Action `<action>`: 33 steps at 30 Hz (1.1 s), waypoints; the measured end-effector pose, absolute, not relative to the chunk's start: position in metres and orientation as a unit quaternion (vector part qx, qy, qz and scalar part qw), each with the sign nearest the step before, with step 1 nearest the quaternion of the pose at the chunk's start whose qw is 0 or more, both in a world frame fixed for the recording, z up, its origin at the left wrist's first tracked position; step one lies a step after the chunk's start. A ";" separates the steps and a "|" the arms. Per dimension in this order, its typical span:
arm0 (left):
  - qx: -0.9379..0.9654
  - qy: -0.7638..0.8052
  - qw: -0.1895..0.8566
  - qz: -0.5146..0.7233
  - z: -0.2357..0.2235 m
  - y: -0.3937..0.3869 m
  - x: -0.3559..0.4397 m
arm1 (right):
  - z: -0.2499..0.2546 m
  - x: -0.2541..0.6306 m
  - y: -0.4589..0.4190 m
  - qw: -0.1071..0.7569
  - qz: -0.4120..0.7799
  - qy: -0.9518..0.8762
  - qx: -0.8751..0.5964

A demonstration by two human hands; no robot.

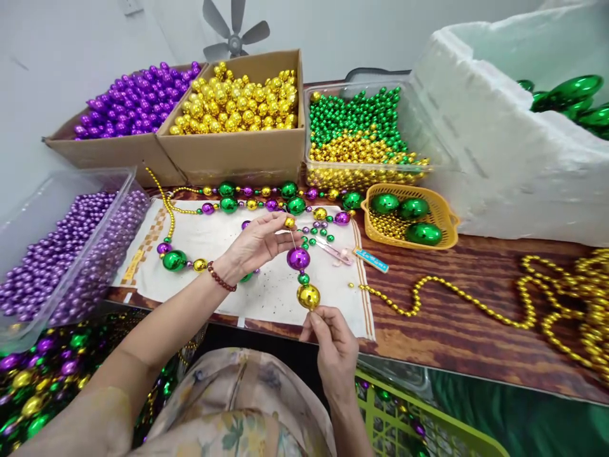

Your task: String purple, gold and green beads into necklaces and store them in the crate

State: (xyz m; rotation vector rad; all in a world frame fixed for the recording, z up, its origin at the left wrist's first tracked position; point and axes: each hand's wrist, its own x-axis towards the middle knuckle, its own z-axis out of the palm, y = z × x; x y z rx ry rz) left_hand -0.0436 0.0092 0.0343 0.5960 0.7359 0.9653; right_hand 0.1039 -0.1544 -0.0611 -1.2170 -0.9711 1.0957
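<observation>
My left hand [259,244] pinches a small gold bead [290,222] between thumb and finger. From it a thin thread runs down to a large purple bead [299,258], a small green bead [303,279] and a large gold bead [309,296]. Just under that gold bead, my right hand [333,346] is closed at the strand's lower end, fingertips together. Behind the hands, the bead garland [289,190] lies along the back of a white cloth [200,235]. Loose small green and purple beads [314,231] and pink-handled scissors [340,254] lie right of my left hand.
Boxes of purple beads [137,101] and gold beads [238,101] stand behind, beside a clear bin [314,171]. An orange basket [409,242] holds large green balls. A gold bead chain [466,301] trails right. A foam box [476,127] stands right, a purple-bead tub [66,190] left.
</observation>
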 end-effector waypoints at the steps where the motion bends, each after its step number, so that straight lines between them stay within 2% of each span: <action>1: 0.270 0.342 0.779 0.451 0.034 0.007 -0.044 | -0.061 0.103 -0.155 0.580 0.472 -0.414 -0.519; 14: 0.260 0.330 0.778 0.467 0.022 0.004 -0.046 | -0.060 0.097 -0.156 0.581 0.486 -0.380 -0.531; 33: 0.342 0.354 0.735 0.465 0.017 0.001 -0.048 | -0.064 0.092 -0.153 0.577 0.502 -0.348 -0.542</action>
